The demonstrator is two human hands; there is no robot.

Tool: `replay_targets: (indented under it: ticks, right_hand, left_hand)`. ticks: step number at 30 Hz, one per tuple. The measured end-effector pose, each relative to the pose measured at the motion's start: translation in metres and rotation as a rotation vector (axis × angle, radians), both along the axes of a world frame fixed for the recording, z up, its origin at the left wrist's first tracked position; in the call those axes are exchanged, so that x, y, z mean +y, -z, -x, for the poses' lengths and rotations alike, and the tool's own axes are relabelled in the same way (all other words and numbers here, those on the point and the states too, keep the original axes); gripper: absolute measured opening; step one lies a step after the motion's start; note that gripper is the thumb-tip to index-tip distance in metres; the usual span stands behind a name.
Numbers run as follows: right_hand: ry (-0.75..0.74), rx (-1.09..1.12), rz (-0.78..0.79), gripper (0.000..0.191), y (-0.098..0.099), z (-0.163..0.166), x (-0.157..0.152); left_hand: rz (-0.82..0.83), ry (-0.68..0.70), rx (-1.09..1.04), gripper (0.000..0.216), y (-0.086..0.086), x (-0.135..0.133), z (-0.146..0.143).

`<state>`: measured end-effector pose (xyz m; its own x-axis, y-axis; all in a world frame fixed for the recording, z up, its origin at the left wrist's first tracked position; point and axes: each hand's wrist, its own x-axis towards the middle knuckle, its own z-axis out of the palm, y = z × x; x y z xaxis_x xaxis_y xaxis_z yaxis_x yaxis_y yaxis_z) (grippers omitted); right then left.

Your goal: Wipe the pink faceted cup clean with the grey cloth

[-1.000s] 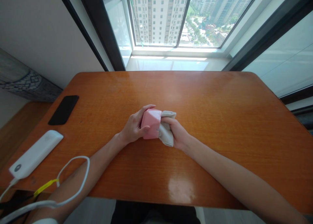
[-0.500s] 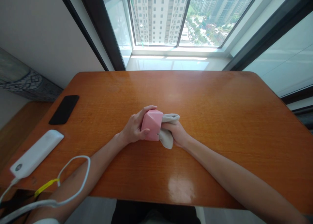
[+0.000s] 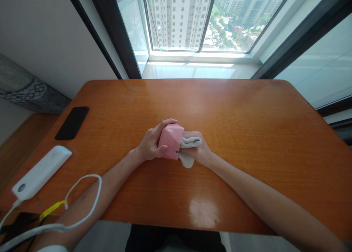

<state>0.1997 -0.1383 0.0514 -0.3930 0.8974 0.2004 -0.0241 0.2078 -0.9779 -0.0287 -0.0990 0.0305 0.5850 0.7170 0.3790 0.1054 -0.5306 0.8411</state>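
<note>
In the head view, the left hand [image 3: 149, 143] clasps the pink faceted container [image 3: 171, 141], thumb on the near side, fingers around the far; the right hand [image 3: 204, 149] grips the grey cloth [image 3: 191, 142] among its fingers, their tips hidden. The container is about midway between the left and right edges of the bench [image 3: 154, 193]. For what looks like wiping, a steady left grip would help. Its seemingly open side faces the right edge; no long axis stands out.

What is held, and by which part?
The left grip holds a pink faceted container around its left end. The right grip touches pale cloth at the other end; with fingertips hidden, its hold is unclear.
</note>
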Motion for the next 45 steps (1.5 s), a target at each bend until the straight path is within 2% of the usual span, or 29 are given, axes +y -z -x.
replay_targets:
  ticks: [15,20,26,34,40,45]
  right_hand:
    - [-0.059,-0.092,-0.43,0.029,0.004,-0.003,-0.002]
    - [-0.086,-0.14,-0.537,0.017,0.004,-0.005,0.0]
    - [-0.099,-0.222,-0.55,0.014,0.006,-0.008,-0.001]
    - [-0.019,-0.26,-0.525,0.016,0.0,0.0,-0.007]
    - [0.095,-0.255,-0.571,0.029,0.009,0.008,-0.009]
    - [0.091,-0.243,-0.406,0.035,0.009,0.012,-0.01]
  left_hand:
    - [0.013,0.011,-0.009,0.102,0.0,0.0,0.0]
    - [0.034,0.009,-0.008,0.101,-0.002,-0.002,-0.001]
    - [0.06,0.013,-0.026,0.1,-0.002,-0.001,-0.001]
    - [0.242,0.038,-0.154,0.092,0.0,0.003,-0.004]
    - [0.246,0.036,-0.159,0.089,0.0,0.003,-0.004]
    - [0.255,-0.002,-0.14,0.091,0.0,0.004,-0.003]
